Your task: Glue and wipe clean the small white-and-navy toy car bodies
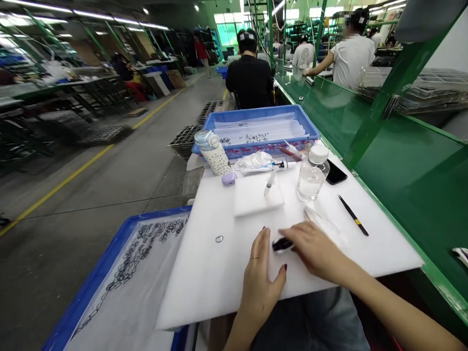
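My right hand (312, 243) has its fingers closed on a small glossy black piece (282, 244) at the white foam board; the fingertips are a little blurred, and the piece's exact kind cannot be made out. Just left of it, my left hand (259, 280) rests with fingers stretched out and thumb apart, holding nothing. A thin dark ring-shaped part (219, 239) lies alone on the board (204, 282) to the left. Beyond my hands, a syringe (270, 184) lies on a white foam block (252, 202). Behind my right hand is a crumpled white tissue (327, 224).
Black-and-yellow tweezers (353, 214), a clear bottle (312, 175), a phone (336, 172), a tube (268, 167), a purple case (229, 179) and a tumbler (214, 152) surround the work area. Blue trays stand behind (256, 114) and lower left (120, 234), holding many small parts. Co-workers sit ahead.
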Available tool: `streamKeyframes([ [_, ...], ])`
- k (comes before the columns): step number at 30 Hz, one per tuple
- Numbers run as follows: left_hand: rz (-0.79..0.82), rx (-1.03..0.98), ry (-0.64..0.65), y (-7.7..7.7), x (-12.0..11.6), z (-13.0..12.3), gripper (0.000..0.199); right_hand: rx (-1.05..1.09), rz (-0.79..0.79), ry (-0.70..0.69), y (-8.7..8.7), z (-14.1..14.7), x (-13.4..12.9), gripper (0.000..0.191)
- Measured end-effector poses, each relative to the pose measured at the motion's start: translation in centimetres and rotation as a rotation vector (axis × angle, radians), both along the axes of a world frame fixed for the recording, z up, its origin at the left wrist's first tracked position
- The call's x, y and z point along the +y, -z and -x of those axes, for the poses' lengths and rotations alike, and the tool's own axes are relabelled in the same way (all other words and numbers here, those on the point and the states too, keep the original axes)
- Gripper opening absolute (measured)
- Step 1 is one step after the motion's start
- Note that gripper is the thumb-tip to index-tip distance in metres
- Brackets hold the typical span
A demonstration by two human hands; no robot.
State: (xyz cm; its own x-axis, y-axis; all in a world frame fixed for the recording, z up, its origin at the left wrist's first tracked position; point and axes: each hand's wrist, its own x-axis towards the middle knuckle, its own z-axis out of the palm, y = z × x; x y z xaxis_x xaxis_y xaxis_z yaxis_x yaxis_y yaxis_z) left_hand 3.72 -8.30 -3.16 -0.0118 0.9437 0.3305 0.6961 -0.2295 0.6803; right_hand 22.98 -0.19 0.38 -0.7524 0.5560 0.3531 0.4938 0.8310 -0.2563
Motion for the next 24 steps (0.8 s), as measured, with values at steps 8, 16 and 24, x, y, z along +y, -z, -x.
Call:
streamKeyframes([
  [8, -0.01, 0.032, 0.035, -0.2, -3.0, -0.1, 0.077, 0.498, 0.314, 0.299, -2.0, 3.8, 5.6, 0.041],
  [16, 0.107, 0.03, 0.156, -1.8, -0.2, -0.2, 0.06, 0.381, 0.651, 0.228, -3.5, 8.2, 11.3, 0.023],
  [24, 0.0, -0.199, 0.038, -1.9, 0.0, -1.2, 0.047, 0.862, 0.836, 0.126, -3.8, 6.0, 6.0, 0.012],
])
